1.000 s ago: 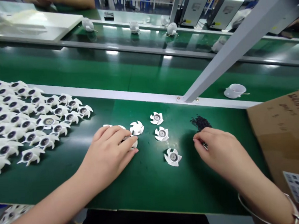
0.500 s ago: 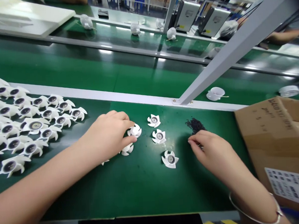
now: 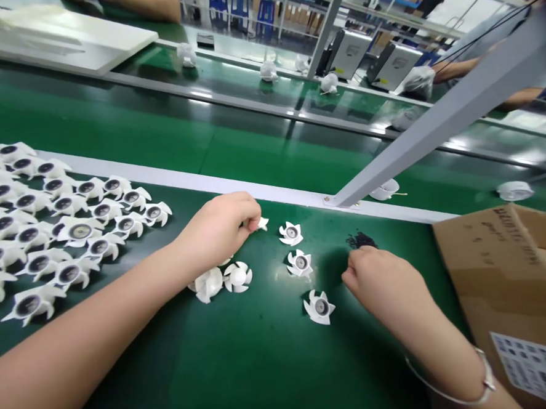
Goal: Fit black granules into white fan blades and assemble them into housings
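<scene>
My left hand (image 3: 228, 229) is closed in a pinch on a small white fan wheel (image 3: 264, 223), most of it hidden behind the fingers. Two more white fan wheels lie hub cap up below that hand, one of them the fan wheel (image 3: 238, 276). To its right, three fan wheels lie with their hollow hubs facing up, among them a middle fan wheel (image 3: 299, 263). At the near edge of a pile of tiny black parts (image 3: 362, 240), my right hand (image 3: 386, 278) has its fingers curled together. Whatever those fingers hold is hidden.
Many white fan wheels (image 3: 69, 274) stand in rows on the left of the green table (image 3: 246, 366). A cardboard box (image 3: 480, 266) sits at the right. A slanted grey post (image 3: 416, 128) rises from the table's back rail. Across the belt, other people's arms (image 3: 145, 4) show.
My left hand has moved away from me and slightly right with the fan wheel, uncovering the fan wheels below. My right hand's fingers have curled in more by the black pile. The view has shifted slightly.
</scene>
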